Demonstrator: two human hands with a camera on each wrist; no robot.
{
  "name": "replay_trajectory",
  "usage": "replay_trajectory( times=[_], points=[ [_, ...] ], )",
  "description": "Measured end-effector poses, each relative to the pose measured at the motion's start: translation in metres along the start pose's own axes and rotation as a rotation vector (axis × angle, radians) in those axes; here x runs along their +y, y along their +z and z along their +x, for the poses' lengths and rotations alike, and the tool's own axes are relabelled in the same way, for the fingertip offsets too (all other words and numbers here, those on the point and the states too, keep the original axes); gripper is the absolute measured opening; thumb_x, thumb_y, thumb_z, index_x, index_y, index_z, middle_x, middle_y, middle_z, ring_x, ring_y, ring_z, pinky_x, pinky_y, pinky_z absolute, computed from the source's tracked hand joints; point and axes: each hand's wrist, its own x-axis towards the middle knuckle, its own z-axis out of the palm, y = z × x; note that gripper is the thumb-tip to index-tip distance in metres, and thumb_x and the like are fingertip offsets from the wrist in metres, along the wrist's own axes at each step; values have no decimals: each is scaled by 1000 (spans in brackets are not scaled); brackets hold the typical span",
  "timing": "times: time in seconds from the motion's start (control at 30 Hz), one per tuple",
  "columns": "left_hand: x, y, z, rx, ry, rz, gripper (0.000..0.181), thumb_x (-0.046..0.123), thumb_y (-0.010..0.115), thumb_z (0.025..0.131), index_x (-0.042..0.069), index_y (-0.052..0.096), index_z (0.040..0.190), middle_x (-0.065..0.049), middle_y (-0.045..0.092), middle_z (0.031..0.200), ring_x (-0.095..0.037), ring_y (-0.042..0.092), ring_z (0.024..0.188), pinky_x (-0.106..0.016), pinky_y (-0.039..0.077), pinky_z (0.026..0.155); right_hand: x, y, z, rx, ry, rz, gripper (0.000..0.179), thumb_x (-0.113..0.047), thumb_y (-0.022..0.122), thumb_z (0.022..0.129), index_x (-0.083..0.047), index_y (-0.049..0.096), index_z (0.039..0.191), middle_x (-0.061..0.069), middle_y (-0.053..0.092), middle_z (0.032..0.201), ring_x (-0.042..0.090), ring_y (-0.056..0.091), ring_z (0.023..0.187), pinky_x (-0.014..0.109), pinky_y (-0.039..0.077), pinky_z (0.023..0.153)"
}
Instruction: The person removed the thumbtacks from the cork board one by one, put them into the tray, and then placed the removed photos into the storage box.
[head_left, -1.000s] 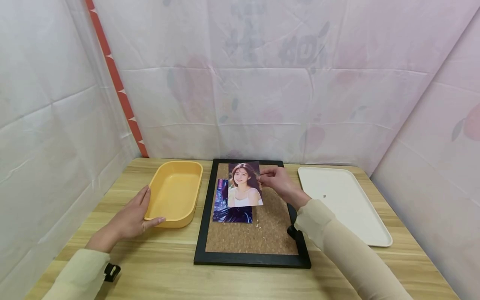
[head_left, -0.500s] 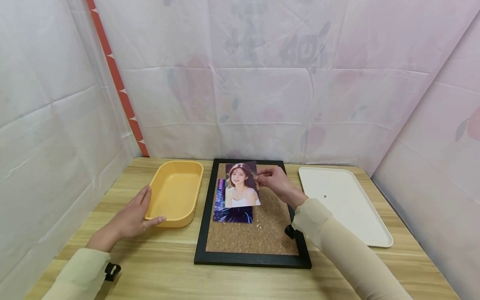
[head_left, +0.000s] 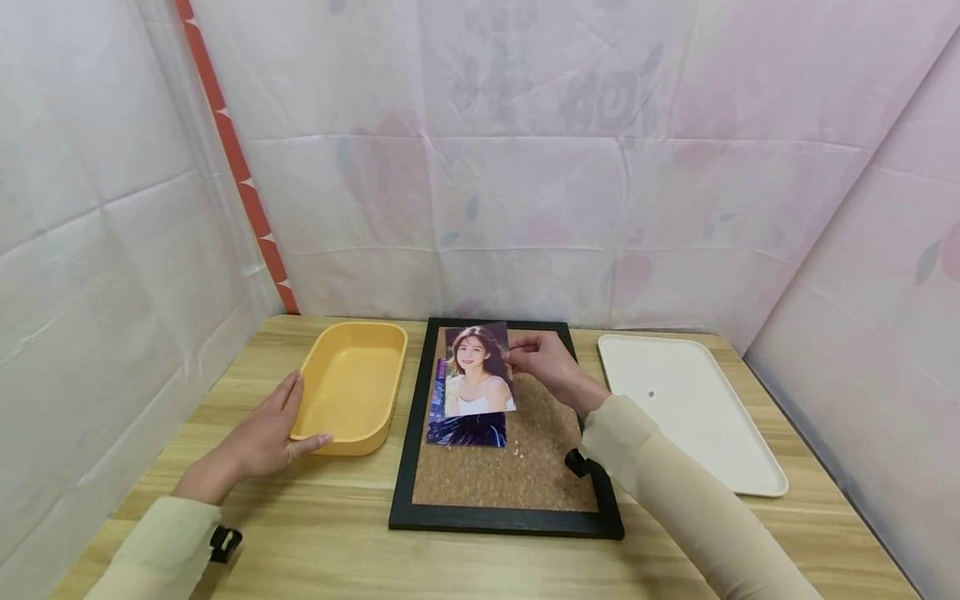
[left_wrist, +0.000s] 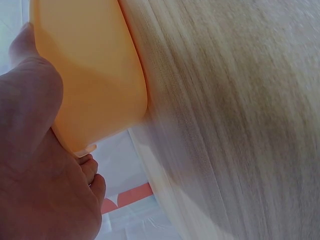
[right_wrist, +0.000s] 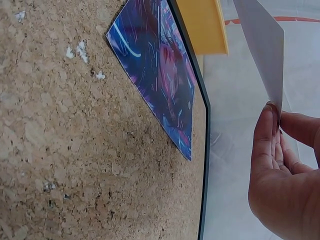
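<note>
While the left hand [head_left: 258, 433] and the yellow tub [head_left: 352, 387] stay put, we note the right hand [head_left: 555, 368] and its portrait photo [head_left: 477, 383] farther left than a second ago, hiding more of the purple-blue picture [head_left: 468, 432] on the cork board [head_left: 510, 483]. We find the photo pinched by its right edge, thumb and fingertips close together, the rest of it reaching left beyond them, over the board. Left fingers spread wide, touching the tub's near left corner. Only from the right wrist do we get the photo's pale back and the gap between it and the picture; the head view gives us its printed front. From the left wrist: the tub's outer wall, close up.
</note>
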Motion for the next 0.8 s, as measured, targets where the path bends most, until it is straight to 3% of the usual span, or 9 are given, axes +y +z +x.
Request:
replay_trajectory(
  times=[0.57, 0.8],
  points=[
    [-1, 1, 1, -9, -6, 0, 115, 59, 67, 93, -22, 12, 152, -39, 13, 162, -57, 23, 145, -66, 29, 115, -7, 8, 4, 13, 24, 19, 26, -6, 64, 98, 9, 65, 120, 12, 74, 97, 15, 71, 81, 61, 48, 102],
    [-1, 0, 1, -6, -4, 4, 114, 59, 67, 93, -23, 13, 152, -40, 13, 161, -57, 23, 145, -67, 28, 115, -11, 11, 6, 17, 13, 4, 26, -7, 65, 98, 7, 67, 120, 14, 75, 100, 16, 71, 82, 45, 58, 91]
  ],
)
